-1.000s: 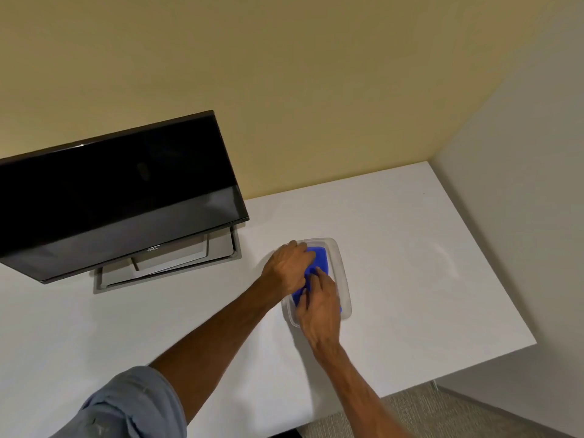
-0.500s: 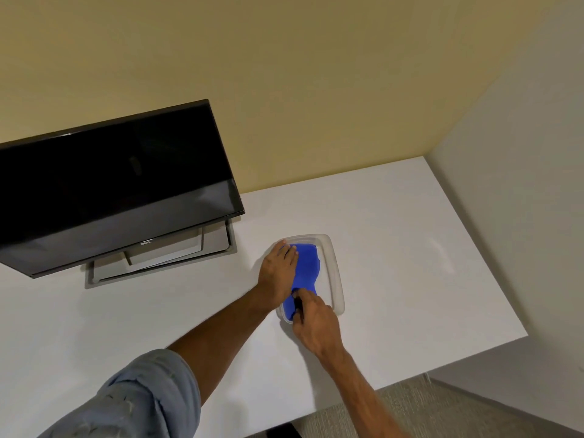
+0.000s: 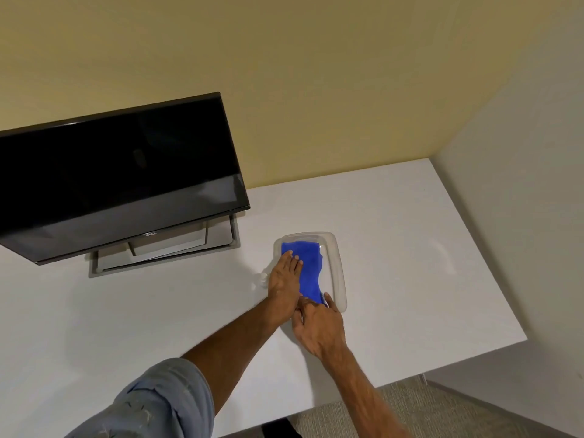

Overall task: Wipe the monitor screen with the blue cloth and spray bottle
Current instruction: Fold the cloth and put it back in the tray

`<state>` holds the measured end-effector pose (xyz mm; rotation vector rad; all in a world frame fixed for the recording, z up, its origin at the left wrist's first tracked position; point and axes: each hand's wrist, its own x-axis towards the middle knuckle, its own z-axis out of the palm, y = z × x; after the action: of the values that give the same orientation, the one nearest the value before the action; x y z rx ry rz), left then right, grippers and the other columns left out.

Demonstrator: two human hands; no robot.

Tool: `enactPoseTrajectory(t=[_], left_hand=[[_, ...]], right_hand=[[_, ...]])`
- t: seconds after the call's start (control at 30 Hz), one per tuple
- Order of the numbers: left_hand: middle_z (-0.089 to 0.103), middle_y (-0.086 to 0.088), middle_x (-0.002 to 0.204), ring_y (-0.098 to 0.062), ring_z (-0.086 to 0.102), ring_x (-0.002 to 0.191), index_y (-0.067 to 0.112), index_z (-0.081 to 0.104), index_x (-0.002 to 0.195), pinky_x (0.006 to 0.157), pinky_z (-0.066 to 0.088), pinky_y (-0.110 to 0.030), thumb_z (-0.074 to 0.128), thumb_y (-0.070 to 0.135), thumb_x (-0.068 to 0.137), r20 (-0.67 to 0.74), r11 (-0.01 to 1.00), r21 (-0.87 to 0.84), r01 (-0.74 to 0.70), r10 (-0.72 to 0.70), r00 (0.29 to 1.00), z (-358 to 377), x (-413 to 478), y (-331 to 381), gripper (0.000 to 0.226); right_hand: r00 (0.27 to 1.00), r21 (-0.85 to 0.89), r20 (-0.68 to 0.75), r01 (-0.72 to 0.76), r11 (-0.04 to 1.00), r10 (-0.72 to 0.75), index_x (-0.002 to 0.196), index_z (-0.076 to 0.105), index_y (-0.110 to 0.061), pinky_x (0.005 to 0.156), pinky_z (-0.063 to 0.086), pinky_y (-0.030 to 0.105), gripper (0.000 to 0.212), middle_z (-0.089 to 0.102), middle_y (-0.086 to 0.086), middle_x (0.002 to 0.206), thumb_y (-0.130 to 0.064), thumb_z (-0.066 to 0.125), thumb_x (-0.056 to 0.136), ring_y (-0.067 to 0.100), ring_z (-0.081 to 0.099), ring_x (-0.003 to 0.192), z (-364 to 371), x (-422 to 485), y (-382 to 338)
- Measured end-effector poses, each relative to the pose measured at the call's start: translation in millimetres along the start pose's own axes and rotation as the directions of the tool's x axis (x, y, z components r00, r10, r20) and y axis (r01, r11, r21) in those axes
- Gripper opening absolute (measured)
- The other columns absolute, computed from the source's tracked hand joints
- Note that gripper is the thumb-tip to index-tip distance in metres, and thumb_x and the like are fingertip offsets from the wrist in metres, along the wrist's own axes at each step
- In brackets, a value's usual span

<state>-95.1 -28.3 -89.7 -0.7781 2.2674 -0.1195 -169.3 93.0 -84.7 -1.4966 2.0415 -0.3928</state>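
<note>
A blue cloth [image 3: 311, 270] lies lengthwise in a clear plastic tray [image 3: 338, 267] on the white table, to the right of the monitor. My left hand [image 3: 284, 279] rests flat on the cloth's left side, palm down, fingers stretched toward the far end. At the cloth's near end my right hand [image 3: 319, 327] touches it with fingertips and thumb and is not closed around it. The black monitor [image 3: 110, 178] stands tilted at the left, its screen dark. I see no spray bottle; a small clear shape [image 3: 261, 277] shows just left of my left hand.
The monitor's grey stand [image 3: 164, 251] sits on the white table [image 3: 410, 263]. A yellow wall runs behind and a grey partition closes the right side. The table's near edge drops to carpet [image 3: 395, 412] at the bottom right.
My left hand has flattened and slid forward along the cloth. My right hand has drawn back to the cloth's near end. More of the cloth shows, spread out in the tray.
</note>
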Motion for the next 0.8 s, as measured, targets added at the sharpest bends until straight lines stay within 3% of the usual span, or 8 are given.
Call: enactPoseTrajectory(t=[0.2,0.27,0.33,0.4,0.5,0.57,0.67,0.8], left_hand=[[0.013,-0.021,0.186,-0.038,0.01,0.174,0.0,0.006,0.177,0.143,-0.003,-0.047,0.044,0.034,0.12,-0.124,0.969,-0.249,-0.007,-0.025,0.992,-3,-7,-3,0.076],[0.014,-0.019,0.186,-0.036,0.012,0.175,0.003,0.008,0.178,0.143,-0.002,-0.046,0.045,0.034,0.119,-0.184,0.945,-0.327,-0.029,-0.034,0.982,-2,-15,-6,0.076],[0.008,-0.015,0.188,-0.031,0.009,0.176,0.006,0.006,0.179,0.142,-0.008,-0.043,0.045,0.032,0.119,-0.282,0.9,-0.433,-0.053,-0.079,0.956,6,-29,-6,0.076],[0.02,-0.012,0.186,-0.027,0.022,0.173,0.007,0.019,0.178,0.139,0.0,-0.041,0.051,0.026,0.115,-0.469,0.858,-0.505,-0.093,-0.182,0.865,18,-53,-3,0.072],[0.051,-0.011,0.171,-0.027,0.053,0.157,0.008,0.044,0.166,0.129,0.04,-0.048,0.051,0.02,0.107,-0.662,0.818,-0.557,-0.143,-0.333,0.672,44,-87,7,0.061],[0.048,-0.013,0.174,-0.031,0.05,0.159,0.008,0.03,0.173,0.127,0.045,-0.055,0.052,0.015,0.107,-0.652,0.774,-0.618,-0.136,-0.408,0.639,66,-103,10,0.069],[0.032,-0.011,0.182,-0.032,0.034,0.168,0.018,0.002,0.18,0.133,0.037,-0.059,0.064,0.014,0.109,-0.492,0.629,-0.773,-0.08,-0.515,0.702,94,-113,3,0.095],[-0.005,0.0,0.188,-0.022,-0.002,0.176,0.021,0.003,0.18,0.144,0.011,-0.05,0.028,0.039,0.12,-0.252,0.525,-0.841,0.126,-0.588,0.769,125,-101,-14,0.067]], right_hand=[[0.998,-0.035,0.028,-0.052,0.998,0.053,0.106,0.076,-0.023,0.132,0.013,0.032,0.027,0.078,-0.009,0.098,-0.026,0.049,0.108,0.007,0.069,0.101,-8,-2,-1],[0.999,-0.028,-0.022,-0.045,0.999,0.045,0.101,0.076,-0.024,0.128,0.022,0.034,0.024,0.077,-0.009,0.093,-0.018,0.052,0.103,0.01,0.07,0.095,-13,-2,-2],[0.995,0.029,-0.1,-0.013,0.999,0.016,0.098,0.077,-0.02,0.112,0.047,0.032,0.025,0.077,-0.006,0.088,-0.005,0.057,0.094,0.014,0.07,0.084,-18,-2,-5],[0.983,0.115,-0.181,-0.016,0.993,0.037,0.098,0.078,-0.015,0.076,0.058,0.027,0.029,0.077,-0.003,0.084,0.003,0.059,0.089,0.014,0.066,0.073,-21,1,-12],[0.959,0.198,-0.275,-0.019,0.98,0.074,0.096,0.072,-0.018,0.064,0.043,0.009,0.028,0.072,-0.007,0.084,0.006,0.06,0.089,0.003,0.06,0.072,-20,8,-27],[0.944,0.247,-0.324,0.03,0.969,0.053,0.1,0.069,-0.017,0.068,0.051,0.017,0.029,0.07,-0.005,0.087,0.008,0.062,0.088,0.007,0.062,0.077,-18,15,-38],[0.94,0.256,-0.342,0.091,0.962,0.002,0.122,0.067,-0.013,0.079,0.062,0.039,0.036,0.07,0.0,0.103,0.003,0.066,0.09,0.019,0.066,0.086,-11,25,-50],[0.95,0.16,-0.297,0.143,0.977,-0.09,0.139,0.065,-0.013,0.108,0.053,0.049,0.055,0.071,0.003,0.128,-0.006,0.075,0.086,0.026,0.066,0.12,7,33,-58]])
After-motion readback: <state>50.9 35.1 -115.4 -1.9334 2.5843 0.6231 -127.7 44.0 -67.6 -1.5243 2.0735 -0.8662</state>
